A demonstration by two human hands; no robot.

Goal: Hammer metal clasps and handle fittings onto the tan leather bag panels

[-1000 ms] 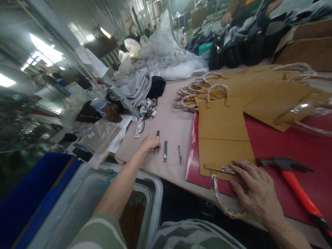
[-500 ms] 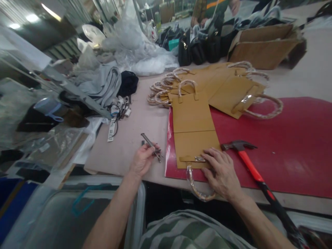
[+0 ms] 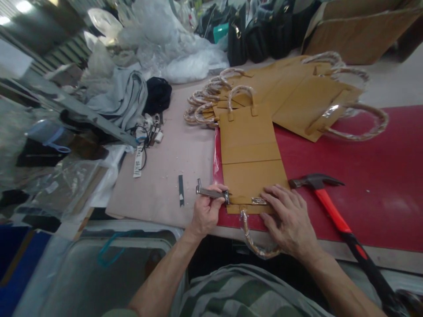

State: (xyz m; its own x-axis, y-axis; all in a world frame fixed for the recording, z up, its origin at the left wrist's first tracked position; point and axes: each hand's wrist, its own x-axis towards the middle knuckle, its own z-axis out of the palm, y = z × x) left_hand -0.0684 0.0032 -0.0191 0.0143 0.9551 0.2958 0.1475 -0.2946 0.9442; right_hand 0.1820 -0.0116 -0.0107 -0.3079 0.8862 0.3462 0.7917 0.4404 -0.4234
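Observation:
A long tan bag panel (image 3: 253,152) lies on the red mat, its near end by the table edge. Across that end runs a narrow tan strip with a small shiny metal piece (image 3: 258,201) on it. My left hand (image 3: 206,213) is closed on a slim metal tool shaped like a caliper (image 3: 211,193), whose right end meets the strip's left end. My right hand (image 3: 291,220) rests on the panel's near right corner, fingers stretched out and slightly apart, fingertips beside the metal piece. A plastic-wrapped curved handle (image 3: 253,242) hangs over the table edge beneath it.
A claw hammer (image 3: 325,204) with a red and black handle lies right of my right hand. Left is a dark strip (image 3: 181,190). Behind are more tan panels (image 3: 297,99), black bags (image 3: 236,44), plastic wrap (image 3: 194,64) and a cardboard box (image 3: 350,35).
My left hand has moved right with the metal tool, from beside the mat to the strip's left end. My right hand stays on the panel. The view has tipped downward.

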